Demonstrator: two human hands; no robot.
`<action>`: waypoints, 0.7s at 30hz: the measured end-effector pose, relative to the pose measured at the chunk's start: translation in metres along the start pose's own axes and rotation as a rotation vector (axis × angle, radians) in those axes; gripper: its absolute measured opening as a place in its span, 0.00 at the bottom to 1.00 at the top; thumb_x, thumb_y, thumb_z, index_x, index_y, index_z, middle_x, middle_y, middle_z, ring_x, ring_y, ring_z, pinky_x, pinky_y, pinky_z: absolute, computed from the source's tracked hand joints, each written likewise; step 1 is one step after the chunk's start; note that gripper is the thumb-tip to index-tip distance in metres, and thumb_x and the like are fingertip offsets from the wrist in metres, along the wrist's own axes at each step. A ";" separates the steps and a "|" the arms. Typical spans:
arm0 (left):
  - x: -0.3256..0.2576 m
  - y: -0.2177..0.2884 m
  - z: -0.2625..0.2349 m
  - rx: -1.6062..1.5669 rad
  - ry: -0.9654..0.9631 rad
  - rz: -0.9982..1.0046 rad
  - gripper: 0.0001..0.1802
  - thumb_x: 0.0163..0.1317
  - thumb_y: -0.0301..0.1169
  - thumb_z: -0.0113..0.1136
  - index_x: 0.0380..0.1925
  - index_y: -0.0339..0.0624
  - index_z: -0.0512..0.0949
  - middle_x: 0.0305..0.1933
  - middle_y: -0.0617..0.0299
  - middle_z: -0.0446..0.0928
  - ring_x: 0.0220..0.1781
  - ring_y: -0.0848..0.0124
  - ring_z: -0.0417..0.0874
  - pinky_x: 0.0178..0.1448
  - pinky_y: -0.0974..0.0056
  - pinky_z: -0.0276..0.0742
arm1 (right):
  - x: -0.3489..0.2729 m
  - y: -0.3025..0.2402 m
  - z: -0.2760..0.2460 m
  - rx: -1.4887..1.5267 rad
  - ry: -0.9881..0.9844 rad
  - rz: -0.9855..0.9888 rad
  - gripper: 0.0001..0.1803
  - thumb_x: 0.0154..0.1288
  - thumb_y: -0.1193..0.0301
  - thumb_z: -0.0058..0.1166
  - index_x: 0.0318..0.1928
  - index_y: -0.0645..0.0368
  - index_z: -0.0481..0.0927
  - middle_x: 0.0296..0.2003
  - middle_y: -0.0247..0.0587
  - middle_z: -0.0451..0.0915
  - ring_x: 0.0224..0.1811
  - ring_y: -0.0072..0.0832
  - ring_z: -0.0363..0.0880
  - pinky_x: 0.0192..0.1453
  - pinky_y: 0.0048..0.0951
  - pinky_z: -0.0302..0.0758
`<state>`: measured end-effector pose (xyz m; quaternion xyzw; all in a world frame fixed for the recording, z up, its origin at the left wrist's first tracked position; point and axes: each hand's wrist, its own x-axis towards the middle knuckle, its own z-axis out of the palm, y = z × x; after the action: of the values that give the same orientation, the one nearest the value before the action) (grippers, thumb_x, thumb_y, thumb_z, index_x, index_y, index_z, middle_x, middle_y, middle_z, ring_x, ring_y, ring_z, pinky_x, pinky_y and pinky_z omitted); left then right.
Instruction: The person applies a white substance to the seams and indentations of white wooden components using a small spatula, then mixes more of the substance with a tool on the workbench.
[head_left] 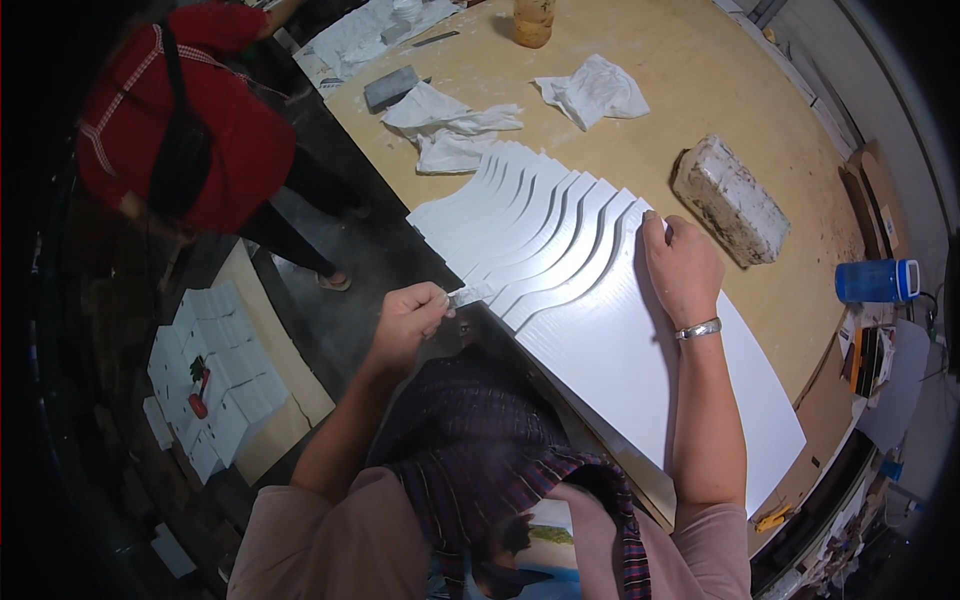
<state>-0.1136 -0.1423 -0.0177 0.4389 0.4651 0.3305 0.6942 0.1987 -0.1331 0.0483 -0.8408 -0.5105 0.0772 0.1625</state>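
Observation:
Several white panels [600, 340] with wavy curved edges lie fanned over one another along the table's near left side. My left hand [412, 318] pinches a small flat scraper-like piece [470, 294], grey and smeared with white, against the panels' near edge. How far its handle runs is hidden in my fingers. On the far edge of the top panel, my right hand [683, 262] rests with its fingers curled round the edge, a metal bracelet at the wrist. Its fingertips are partly hidden.
On the tan table [480, 85] lie crumpled white cloths [592, 92], a grey block [391, 89], a stained white block [732, 200] and a jar [534, 22]. A blue container [877, 281] stands at right. A person in red [200, 110] stands left, beyond more white panels [220, 370].

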 end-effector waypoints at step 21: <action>-0.001 0.002 0.000 0.004 -0.026 -0.006 0.11 0.64 0.28 0.52 0.25 0.35 0.76 0.18 0.72 0.65 0.20 0.85 0.59 0.25 0.76 0.52 | 0.000 -0.001 -0.001 -0.008 -0.015 0.006 0.25 0.59 0.54 0.43 0.22 0.65 0.78 0.20 0.55 0.77 0.25 0.51 0.76 0.32 0.45 0.71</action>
<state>-0.1142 -0.1419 -0.0158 0.4432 0.4582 0.3217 0.7001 0.1985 -0.1327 0.0501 -0.8423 -0.5096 0.0820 0.1551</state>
